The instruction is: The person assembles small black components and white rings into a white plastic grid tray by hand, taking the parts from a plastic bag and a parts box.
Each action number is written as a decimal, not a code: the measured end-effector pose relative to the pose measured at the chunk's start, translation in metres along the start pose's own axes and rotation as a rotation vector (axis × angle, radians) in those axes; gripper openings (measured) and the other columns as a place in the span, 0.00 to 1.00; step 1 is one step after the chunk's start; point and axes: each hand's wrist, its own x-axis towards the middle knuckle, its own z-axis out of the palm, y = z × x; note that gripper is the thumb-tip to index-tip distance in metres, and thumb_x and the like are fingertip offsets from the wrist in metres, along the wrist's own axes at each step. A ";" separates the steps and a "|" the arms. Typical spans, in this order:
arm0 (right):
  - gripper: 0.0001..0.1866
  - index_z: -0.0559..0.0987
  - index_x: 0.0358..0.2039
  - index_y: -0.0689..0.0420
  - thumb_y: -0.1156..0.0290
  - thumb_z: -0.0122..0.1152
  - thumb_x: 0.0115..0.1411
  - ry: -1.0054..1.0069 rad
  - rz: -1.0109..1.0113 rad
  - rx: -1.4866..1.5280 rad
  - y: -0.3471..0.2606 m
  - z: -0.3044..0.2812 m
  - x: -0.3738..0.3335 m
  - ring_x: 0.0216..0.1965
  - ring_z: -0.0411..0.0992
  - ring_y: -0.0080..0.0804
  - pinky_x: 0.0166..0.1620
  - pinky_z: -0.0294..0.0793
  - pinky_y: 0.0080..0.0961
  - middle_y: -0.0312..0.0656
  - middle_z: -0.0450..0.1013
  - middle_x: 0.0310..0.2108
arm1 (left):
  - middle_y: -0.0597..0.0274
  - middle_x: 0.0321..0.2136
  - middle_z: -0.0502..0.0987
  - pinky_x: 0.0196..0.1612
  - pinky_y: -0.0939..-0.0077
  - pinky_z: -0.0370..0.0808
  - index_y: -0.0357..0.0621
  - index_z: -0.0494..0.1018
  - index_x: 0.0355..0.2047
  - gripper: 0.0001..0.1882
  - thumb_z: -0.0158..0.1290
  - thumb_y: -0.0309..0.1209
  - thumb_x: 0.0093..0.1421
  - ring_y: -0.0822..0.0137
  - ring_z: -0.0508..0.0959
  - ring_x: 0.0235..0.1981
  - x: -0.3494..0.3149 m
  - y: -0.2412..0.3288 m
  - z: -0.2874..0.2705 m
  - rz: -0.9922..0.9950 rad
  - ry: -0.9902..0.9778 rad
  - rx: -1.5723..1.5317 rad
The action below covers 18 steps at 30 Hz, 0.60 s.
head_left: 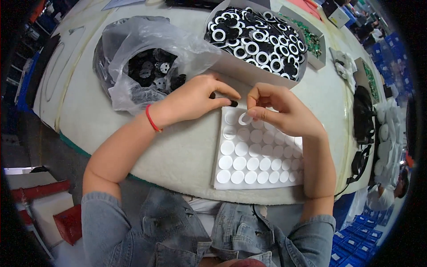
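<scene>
A sheet of round white stickers (240,163) lies on the table in front of me, set out in rows. Between thumb and forefinger of my right hand (282,107) is a thin white ring sticker (245,119), held over the sheet's upper left part. Just beyond the sheet's upper left corner, my left hand (198,99) has its thumb and fingers closed around a small black part (233,103), mostly hidden by the fingers. More black shows in the gap behind the left thumb; I cannot make out its shape.
A clear plastic bag (129,49) of black round parts stands left of my left forearm. Behind my hands is a cardboard box (253,68) full of black parts with white rings. Trays of green circuit boards (311,42) stand at the right, near a black cable (358,164).
</scene>
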 end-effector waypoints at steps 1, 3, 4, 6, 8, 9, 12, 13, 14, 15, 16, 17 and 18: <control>0.07 0.71 0.31 0.61 0.73 0.60 0.60 0.003 0.006 0.020 0.001 -0.001 0.000 0.32 0.67 0.16 0.37 0.68 0.16 0.31 0.68 0.29 | 0.50 0.37 0.75 0.45 0.65 0.71 0.49 0.79 0.42 0.14 0.58 0.29 0.53 0.53 0.75 0.38 0.001 -0.003 -0.003 0.067 -0.042 0.017; 0.07 0.71 0.31 0.61 0.73 0.60 0.60 0.010 0.012 0.034 0.004 -0.003 -0.001 0.32 0.67 0.16 0.37 0.68 0.15 0.31 0.68 0.30 | 0.52 0.41 0.74 0.46 0.64 0.72 0.54 0.79 0.43 0.17 0.58 0.25 0.51 0.53 0.75 0.39 0.000 -0.002 -0.006 0.151 -0.109 0.043; 0.08 0.71 0.32 0.61 0.72 0.60 0.61 0.016 -0.004 0.036 0.006 -0.004 0.000 0.32 0.67 0.16 0.36 0.68 0.15 0.31 0.68 0.30 | 0.52 0.41 0.74 0.46 0.64 0.72 0.54 0.79 0.43 0.17 0.58 0.25 0.51 0.53 0.75 0.39 -0.001 -0.001 -0.006 0.154 -0.107 0.044; 0.08 0.71 0.32 0.61 0.72 0.60 0.61 0.024 -0.021 0.038 0.007 -0.006 -0.001 0.32 0.68 0.16 0.36 0.68 0.15 0.30 0.68 0.30 | 0.53 0.40 0.74 0.43 0.66 0.74 0.55 0.79 0.43 0.18 0.57 0.24 0.51 0.56 0.76 0.38 -0.002 0.001 -0.005 0.142 -0.135 0.113; 0.08 0.71 0.32 0.61 0.71 0.60 0.61 0.048 -0.025 0.012 0.007 -0.005 0.000 0.32 0.67 0.15 0.36 0.68 0.16 0.30 0.68 0.29 | 0.55 0.38 0.75 0.41 0.68 0.75 0.53 0.79 0.43 0.17 0.57 0.24 0.52 0.56 0.77 0.37 -0.003 -0.002 -0.002 0.162 -0.095 0.155; 0.08 0.71 0.32 0.61 0.71 0.60 0.61 0.046 -0.027 0.014 0.007 -0.004 0.001 0.32 0.67 0.15 0.36 0.68 0.16 0.30 0.68 0.29 | 0.56 0.37 0.75 0.39 0.69 0.76 0.51 0.79 0.42 0.16 0.57 0.24 0.52 0.57 0.77 0.35 -0.003 -0.003 0.000 0.186 -0.058 0.196; 0.09 0.71 0.33 0.61 0.71 0.61 0.60 0.096 -0.047 0.016 0.006 -0.004 0.000 0.31 0.67 0.16 0.35 0.68 0.16 0.31 0.68 0.29 | 0.58 0.32 0.78 0.35 0.70 0.76 0.45 0.79 0.42 0.13 0.56 0.26 0.55 0.61 0.78 0.30 0.000 -0.007 0.006 0.239 0.072 0.200; 0.08 0.72 0.32 0.61 0.71 0.60 0.61 0.141 -0.063 0.027 0.006 -0.002 0.000 0.31 0.67 0.16 0.35 0.68 0.16 0.31 0.68 0.29 | 0.58 0.32 0.78 0.35 0.70 0.76 0.45 0.79 0.42 0.13 0.56 0.26 0.55 0.61 0.78 0.30 0.000 -0.005 0.007 0.238 0.071 0.200; 0.07 0.72 0.32 0.61 0.72 0.60 0.61 0.186 -0.079 0.039 0.005 -0.001 0.000 0.31 0.67 0.16 0.35 0.68 0.16 0.31 0.68 0.29 | 0.59 0.31 0.79 0.30 0.73 0.75 0.43 0.78 0.43 0.12 0.55 0.27 0.57 0.67 0.77 0.26 -0.001 -0.002 0.007 0.144 0.160 0.032; 0.07 0.72 0.32 0.61 0.72 0.60 0.61 0.186 -0.079 0.040 0.005 0.002 0.001 0.31 0.67 0.16 0.35 0.68 0.16 0.31 0.68 0.29 | 0.61 0.29 0.80 0.25 0.77 0.74 0.41 0.78 0.43 0.12 0.54 0.29 0.59 0.72 0.75 0.21 -0.002 0.003 0.007 0.048 0.248 -0.135; 0.06 0.72 0.31 0.61 0.74 0.59 0.60 0.249 -0.134 0.012 0.006 0.006 0.003 0.29 0.67 0.16 0.33 0.68 0.16 0.31 0.69 0.27 | 0.61 0.29 0.80 0.25 0.77 0.74 0.41 0.78 0.43 0.12 0.54 0.29 0.59 0.72 0.75 0.21 -0.004 0.013 0.002 0.047 0.244 -0.134; 0.05 0.72 0.30 0.62 0.75 0.59 0.59 0.319 -0.187 -0.018 0.007 0.008 0.003 0.27 0.66 0.16 0.31 0.67 0.15 0.31 0.69 0.26 | 0.61 0.29 0.81 0.21 0.81 0.70 0.41 0.78 0.43 0.12 0.52 0.30 0.61 0.78 0.72 0.18 -0.006 0.029 -0.005 -0.196 0.159 -0.375; 0.05 0.72 0.30 0.62 0.75 0.59 0.59 0.327 -0.183 -0.015 0.009 0.010 0.003 0.27 0.66 0.16 0.31 0.67 0.15 0.31 0.69 0.26 | 0.62 0.30 0.81 0.16 0.86 0.67 0.41 0.78 0.44 0.12 0.51 0.31 0.63 0.83 0.69 0.15 -0.008 0.038 -0.006 -0.442 0.068 -0.612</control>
